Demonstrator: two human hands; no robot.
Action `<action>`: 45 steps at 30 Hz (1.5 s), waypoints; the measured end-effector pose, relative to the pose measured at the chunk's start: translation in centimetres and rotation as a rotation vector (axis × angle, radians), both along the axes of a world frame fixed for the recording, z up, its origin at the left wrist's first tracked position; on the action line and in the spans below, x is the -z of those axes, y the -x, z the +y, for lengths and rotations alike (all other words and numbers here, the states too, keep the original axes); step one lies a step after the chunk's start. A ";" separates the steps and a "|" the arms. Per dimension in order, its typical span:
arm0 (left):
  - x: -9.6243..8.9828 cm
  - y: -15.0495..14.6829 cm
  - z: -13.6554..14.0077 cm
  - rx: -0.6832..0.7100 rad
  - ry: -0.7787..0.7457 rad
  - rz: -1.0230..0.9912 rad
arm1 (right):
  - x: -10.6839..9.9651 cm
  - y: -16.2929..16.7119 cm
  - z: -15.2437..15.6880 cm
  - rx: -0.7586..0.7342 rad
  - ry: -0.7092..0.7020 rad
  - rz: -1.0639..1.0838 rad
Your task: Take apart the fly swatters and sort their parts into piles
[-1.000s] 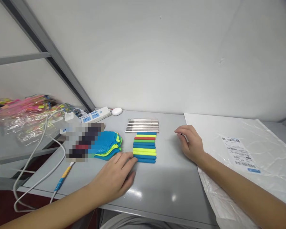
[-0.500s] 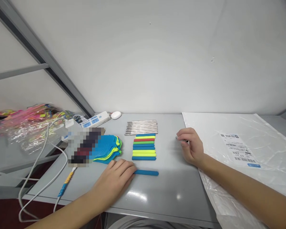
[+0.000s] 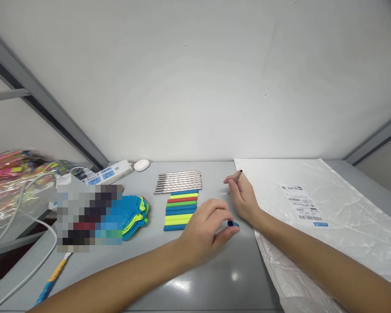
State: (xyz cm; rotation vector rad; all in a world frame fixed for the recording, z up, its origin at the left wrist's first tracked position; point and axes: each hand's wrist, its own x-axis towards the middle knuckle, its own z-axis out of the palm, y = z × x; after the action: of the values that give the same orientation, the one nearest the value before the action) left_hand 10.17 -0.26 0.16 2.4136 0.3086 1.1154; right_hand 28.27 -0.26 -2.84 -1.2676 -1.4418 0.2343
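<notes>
My left hand [image 3: 206, 227] is closed on a blue tube-shaped handle [image 3: 235, 224], whose hollow dark end points toward me past the fingertips. Most of that handle is hidden by the hand. A thin metal rod [image 3: 238, 176] is pinched between thumb and fingers of my right hand [image 3: 244, 198], tilted with its dark end up. Left of my hands lies a row of blue, yellow, green and red handles [image 3: 180, 212]. Behind this row, several silver rods [image 3: 178, 181] lie side by side. Blue and yellow-green mesh paddles [image 3: 127, 213], like fly swatter heads, are stacked farther left.
A white plastic mailer with a label [image 3: 301, 206] covers the right side of the grey table [image 3: 208, 282]. At the left stand a power strip [image 3: 114, 173], a white mouse-shaped object [image 3: 141, 165], cables and bagged colourful items [image 3: 16, 169]. A pixelated patch hides something there.
My left hand has picked the blue handle up off the table and carried it right, toward my right hand. The rod in my right hand is now tilted upward. The view has shifted right.
</notes>
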 end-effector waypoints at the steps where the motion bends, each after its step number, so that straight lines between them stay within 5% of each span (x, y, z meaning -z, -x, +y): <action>1: 0.2 -0.3 0.1 0.013 0.028 -0.026 | 0.1 0.0 0.0 0.006 0.015 0.012; 9: 0.9 -0.1 0.7 -0.197 0.365 -0.056 | 0.8 -0.1 -0.3 -0.022 0.091 0.163; 18: 2.5 -0.7 0.0 -0.065 0.600 -0.046 | -1.3 0.8 -0.3 0.011 0.068 0.415; 27: 3.5 -0.4 -0.1 -0.034 0.570 -0.047 | -4.6 1.8 -1.6 -0.019 -0.141 0.481; 39: 3.6 -1.1 0.0 0.014 0.703 -0.089 | -4.3 1.6 -1.9 -0.085 -0.096 0.382; 45: 2.3 -4.2 0.0 0.053 0.729 -0.166 | -3.4 1.0 -1.6 -0.148 -0.150 0.304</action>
State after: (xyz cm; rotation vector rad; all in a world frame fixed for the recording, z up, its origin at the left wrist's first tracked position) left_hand 14.36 -0.30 -2.15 1.6698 0.4914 0.9543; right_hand 27.31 -1.88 0.51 -0.9589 -1.2650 0.3934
